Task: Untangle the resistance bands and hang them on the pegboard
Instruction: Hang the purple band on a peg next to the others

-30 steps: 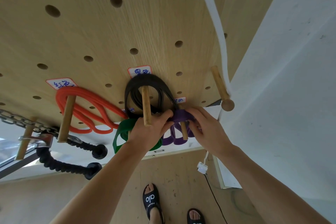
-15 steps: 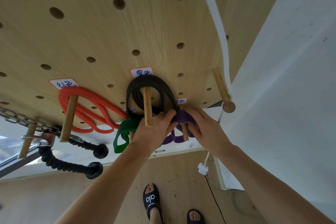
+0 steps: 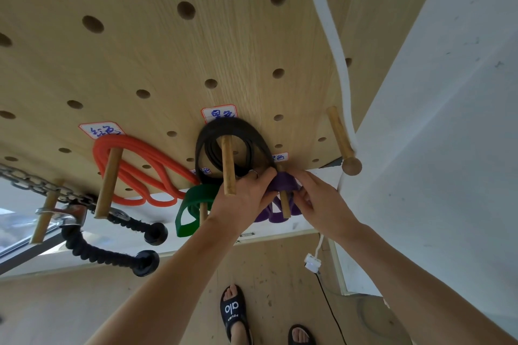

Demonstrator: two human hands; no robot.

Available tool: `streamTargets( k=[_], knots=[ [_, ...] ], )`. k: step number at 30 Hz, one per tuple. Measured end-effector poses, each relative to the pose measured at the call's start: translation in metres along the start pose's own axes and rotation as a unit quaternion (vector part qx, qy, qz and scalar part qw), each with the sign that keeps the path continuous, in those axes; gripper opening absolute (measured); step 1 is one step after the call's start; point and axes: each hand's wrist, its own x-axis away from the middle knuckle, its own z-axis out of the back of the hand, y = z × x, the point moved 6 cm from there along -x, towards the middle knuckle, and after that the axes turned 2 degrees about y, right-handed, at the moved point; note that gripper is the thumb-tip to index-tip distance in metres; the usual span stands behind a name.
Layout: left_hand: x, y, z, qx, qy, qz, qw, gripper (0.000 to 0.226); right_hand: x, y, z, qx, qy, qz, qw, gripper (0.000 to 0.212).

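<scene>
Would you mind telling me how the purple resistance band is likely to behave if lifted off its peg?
The purple resistance band bunches under both hands, so it is probably floppy. Its loops droop below the wooden peg, suggesting it would sag and tangle again. It looks thin, so likely light.

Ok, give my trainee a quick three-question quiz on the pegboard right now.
1. True or false: the red band hangs on a peg.
2. Which band do both hands hold? A black, B green, C purple.
3. Fill in: the green band hangs to the ___ of the left hand.

Key:
1. True.
2. C: the left hand and right hand hold the purple band at its peg.
3. Left.
</scene>
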Motion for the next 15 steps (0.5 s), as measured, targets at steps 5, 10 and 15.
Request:
streamTargets(
  k=[5, 10, 15],
  knots=[
    [0.002, 0.008, 0.002, -0.038, 0.02, -0.002, 0.999, 0.023, -0.005, -0.003, 0.002, 0.012, 0.002, 0.016, 1.0, 0.039],
    [0.004, 0.008, -0.007, -0.002, -0.005, 0.028, 1.0, 0.02, -0.007, -0.006, 0.003, 0.022, 0.002, 0.014, 1.0, 0.038],
    [0.003, 0.002, -0.002, 0.068, -0.056, 0.076, 0.993, 0.026, -0.006, -0.011, 0.002, 0.019, 0.0, -0.029, 0.999, 0.039]
  ],
)
